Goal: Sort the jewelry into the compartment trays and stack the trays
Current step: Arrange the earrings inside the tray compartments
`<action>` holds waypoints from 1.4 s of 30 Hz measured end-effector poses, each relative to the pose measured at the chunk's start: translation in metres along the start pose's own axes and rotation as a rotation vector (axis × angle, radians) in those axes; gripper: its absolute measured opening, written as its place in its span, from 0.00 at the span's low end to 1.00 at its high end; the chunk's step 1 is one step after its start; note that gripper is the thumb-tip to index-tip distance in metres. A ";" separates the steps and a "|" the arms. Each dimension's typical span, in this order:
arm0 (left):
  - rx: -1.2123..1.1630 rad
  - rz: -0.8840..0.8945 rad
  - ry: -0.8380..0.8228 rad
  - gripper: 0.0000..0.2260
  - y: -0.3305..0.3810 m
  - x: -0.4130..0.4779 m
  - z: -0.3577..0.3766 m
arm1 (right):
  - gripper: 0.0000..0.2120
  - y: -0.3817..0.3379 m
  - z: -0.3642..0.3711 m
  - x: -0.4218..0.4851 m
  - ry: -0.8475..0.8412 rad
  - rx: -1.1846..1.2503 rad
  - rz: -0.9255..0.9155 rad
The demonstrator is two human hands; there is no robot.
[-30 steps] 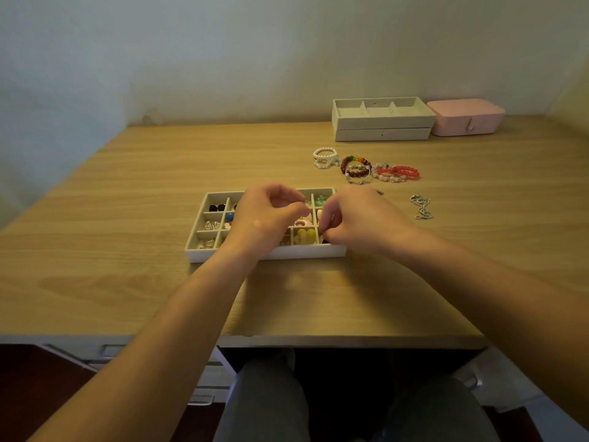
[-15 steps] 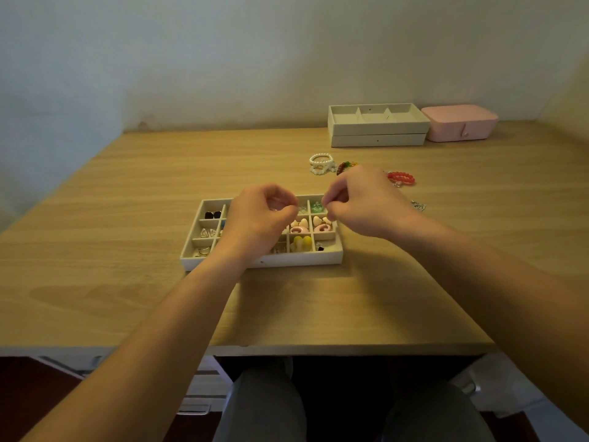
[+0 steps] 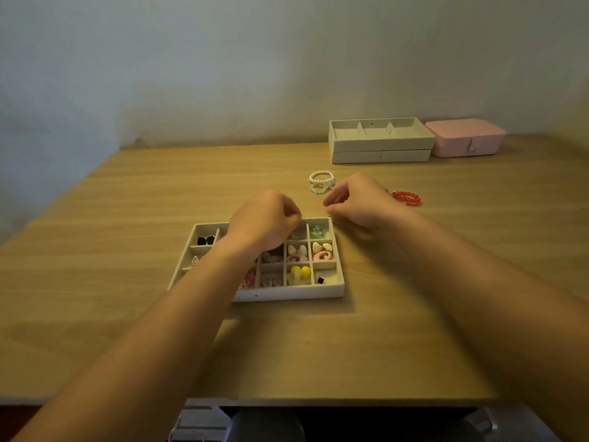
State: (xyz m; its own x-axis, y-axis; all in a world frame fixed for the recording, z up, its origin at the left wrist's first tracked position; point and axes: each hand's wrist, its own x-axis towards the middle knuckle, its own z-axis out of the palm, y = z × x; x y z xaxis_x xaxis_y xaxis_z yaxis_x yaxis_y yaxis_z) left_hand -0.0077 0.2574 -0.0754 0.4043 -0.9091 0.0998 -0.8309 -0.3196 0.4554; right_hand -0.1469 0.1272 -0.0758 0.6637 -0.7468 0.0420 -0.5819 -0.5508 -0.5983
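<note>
Hands at work over a white compartment tray [image 3: 287, 294], which lies on a wooden surface [image 3: 127, 250] near its front edge; the person's left hand [image 3: 266, 220] hovers over the tray's far middle cells, its grip drawn in, fingers curled toward the palm; whether it has hold of anything cannot be told. The right hand [image 3: 361, 202] is just beyond the tray's far right corner, above the surface, its grip narrowed with thumb and forefinger brought together; what, if anything, is pinched there is too small to make out. The two hands are close but apart.

The tray's cells hold sorted jewelry: a green piece [image 3: 317, 231] in the far right cell; cream hearts [image 3: 316, 247] and pink rings [image 3: 322, 257] in the cell in front of it; yellow beads [image 3: 301, 272] in the front row; black pieces [image 3: 205, 240] in the far left cell. Loose on the surface beyond the hands lie a pearl bracelet [image 3: 321, 181] and, to its right, a red bead bracelet [image 3: 406, 197], partly hidden behind the right hand. At the far edge of the surface stand the stacked trays [image 3: 381, 148], one on the other, the top one showing three cells; a pink box [image 3: 465, 138] sits just beside them on the right, its lid down.
</note>
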 end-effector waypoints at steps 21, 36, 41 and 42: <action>-0.749 0.030 0.243 0.08 0.035 -0.031 -0.003 | 0.09 -0.028 -0.011 -0.052 -0.017 1.200 0.100; -1.198 -0.124 0.159 0.07 0.043 -0.070 -0.016 | 0.08 -0.037 -0.012 -0.091 0.011 0.945 0.013; -1.080 -0.065 0.185 0.06 0.038 -0.072 -0.011 | 0.07 -0.033 -0.007 -0.093 0.028 0.883 -0.008; -1.065 -0.056 0.172 0.05 0.037 -0.072 -0.011 | 0.07 -0.032 -0.005 -0.092 0.034 0.863 -0.007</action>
State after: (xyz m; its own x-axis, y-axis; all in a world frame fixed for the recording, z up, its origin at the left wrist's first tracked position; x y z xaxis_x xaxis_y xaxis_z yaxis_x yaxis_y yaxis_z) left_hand -0.0636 0.3139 -0.0560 0.5485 -0.8243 0.1402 -0.0835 0.1129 0.9901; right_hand -0.1917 0.2119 -0.0563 0.6433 -0.7629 0.0641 -0.0082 -0.0906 -0.9959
